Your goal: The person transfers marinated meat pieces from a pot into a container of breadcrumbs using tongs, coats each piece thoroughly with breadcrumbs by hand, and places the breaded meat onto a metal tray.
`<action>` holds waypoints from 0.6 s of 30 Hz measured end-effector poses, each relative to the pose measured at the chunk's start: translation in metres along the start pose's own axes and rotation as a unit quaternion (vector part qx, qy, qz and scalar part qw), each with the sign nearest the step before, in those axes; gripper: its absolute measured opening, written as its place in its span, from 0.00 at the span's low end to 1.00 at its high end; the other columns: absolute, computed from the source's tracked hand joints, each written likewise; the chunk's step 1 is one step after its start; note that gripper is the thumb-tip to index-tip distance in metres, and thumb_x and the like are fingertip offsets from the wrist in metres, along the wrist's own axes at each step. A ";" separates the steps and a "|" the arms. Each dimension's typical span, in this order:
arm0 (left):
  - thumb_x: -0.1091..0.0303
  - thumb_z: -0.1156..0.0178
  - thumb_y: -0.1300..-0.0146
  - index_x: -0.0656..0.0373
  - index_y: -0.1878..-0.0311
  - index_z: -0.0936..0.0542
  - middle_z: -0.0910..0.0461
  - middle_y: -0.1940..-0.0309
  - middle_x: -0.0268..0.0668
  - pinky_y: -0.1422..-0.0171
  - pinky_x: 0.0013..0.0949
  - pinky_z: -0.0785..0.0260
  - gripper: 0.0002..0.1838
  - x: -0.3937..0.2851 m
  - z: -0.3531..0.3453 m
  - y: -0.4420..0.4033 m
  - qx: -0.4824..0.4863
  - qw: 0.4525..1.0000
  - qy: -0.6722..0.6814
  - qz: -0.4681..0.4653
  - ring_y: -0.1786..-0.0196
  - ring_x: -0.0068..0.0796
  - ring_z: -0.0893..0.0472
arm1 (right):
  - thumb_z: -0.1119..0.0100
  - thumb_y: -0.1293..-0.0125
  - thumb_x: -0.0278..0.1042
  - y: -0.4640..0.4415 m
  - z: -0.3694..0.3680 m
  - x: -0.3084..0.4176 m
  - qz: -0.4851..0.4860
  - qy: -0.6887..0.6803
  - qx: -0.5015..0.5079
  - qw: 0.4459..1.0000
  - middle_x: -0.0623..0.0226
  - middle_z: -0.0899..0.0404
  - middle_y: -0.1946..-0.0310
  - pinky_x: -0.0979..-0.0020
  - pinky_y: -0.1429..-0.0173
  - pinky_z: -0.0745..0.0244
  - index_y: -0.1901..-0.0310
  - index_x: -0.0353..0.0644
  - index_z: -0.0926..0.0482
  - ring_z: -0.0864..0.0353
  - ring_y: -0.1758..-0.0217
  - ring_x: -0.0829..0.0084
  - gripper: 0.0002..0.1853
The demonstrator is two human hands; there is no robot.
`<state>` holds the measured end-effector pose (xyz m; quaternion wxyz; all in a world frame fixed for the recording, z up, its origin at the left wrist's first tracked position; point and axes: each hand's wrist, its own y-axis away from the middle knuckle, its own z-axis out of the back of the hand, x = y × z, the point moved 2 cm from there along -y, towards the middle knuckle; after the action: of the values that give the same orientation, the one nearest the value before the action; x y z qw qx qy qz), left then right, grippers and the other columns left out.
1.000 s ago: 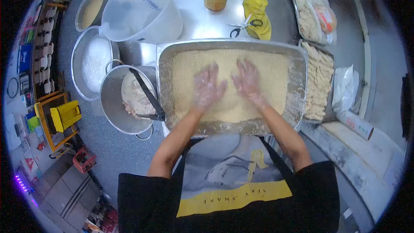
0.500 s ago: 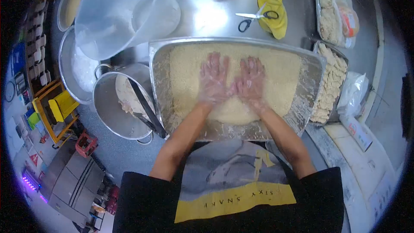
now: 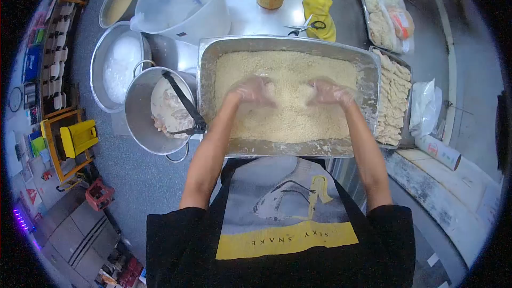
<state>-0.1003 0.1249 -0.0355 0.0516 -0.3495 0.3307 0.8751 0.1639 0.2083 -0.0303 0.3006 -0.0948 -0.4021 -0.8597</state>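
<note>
A deep rectangular metal tub [image 3: 288,42] holds pale yellow, crumb-like breading [image 3: 290,122]. Both of my hands are in clear, coated gloves and sit at the breading's surface inside the tub. My left hand [image 3: 256,90] is on the left half, its fingers turned inward and apart, slightly blurred. Facing it across a gap, my right hand [image 3: 329,92] has its fingers pointing left, also apart and partly smeared by motion. Neither hand shows anything gripped, though some fingertips are dusted or hidden by breading.
Left of the tub stands a metal pot [image 3: 133,109] with pale coated pieces and black-handled tongs [image 3: 181,98]. Behind it are a bowl of white powder [image 3: 120,64] and a large plastic container [image 3: 176,8]. Scissors [image 3: 305,25], a yellow cloth [image 3: 318,8] and trays of breaded pieces [image 3: 392,96] lie around.
My hands were side by side, flat on the breading with fingers pointing away. They have now moved apart, with fingers turned toward each other. The camera view has shifted.
</note>
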 end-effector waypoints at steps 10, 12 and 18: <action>0.61 0.46 0.29 0.58 0.41 0.19 0.16 0.52 0.49 0.46 0.49 0.23 0.19 -0.040 0.004 0.072 -0.326 0.928 -0.013 -0.183 0.51 0.54 0.17 | 0.30 0.42 0.35 0.092 0.028 0.031 0.065 0.029 -0.223 0.972 0.51 0.16 0.49 0.55 0.36 0.24 0.44 0.39 0.19 0.18 0.43 0.49 0.24; 0.63 0.47 0.29 0.58 0.42 0.19 0.16 0.55 0.48 0.48 0.50 0.23 0.17 -0.079 0.026 0.094 -0.338 0.920 -0.082 -0.179 0.54 0.53 0.17 | 0.32 0.42 0.33 0.107 0.026 0.036 0.106 0.005 -0.349 0.931 0.51 0.16 0.50 0.55 0.37 0.23 0.45 0.40 0.19 0.18 0.44 0.49 0.22; 0.68 0.45 0.33 0.57 0.46 0.18 0.15 0.62 0.47 0.53 0.52 0.23 0.15 -0.053 -0.047 0.108 -0.270 0.938 -0.166 -0.139 0.60 0.51 0.15 | 0.35 0.38 0.31 0.116 -0.042 0.026 0.140 0.067 -0.307 0.939 0.50 0.17 0.47 0.54 0.35 0.24 0.44 0.39 0.19 0.19 0.42 0.48 0.19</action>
<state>-0.0682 0.0191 0.0318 0.1302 -0.2426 0.0170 0.9612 0.2155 0.1082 0.0262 0.4000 -0.1799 -0.0801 -0.8951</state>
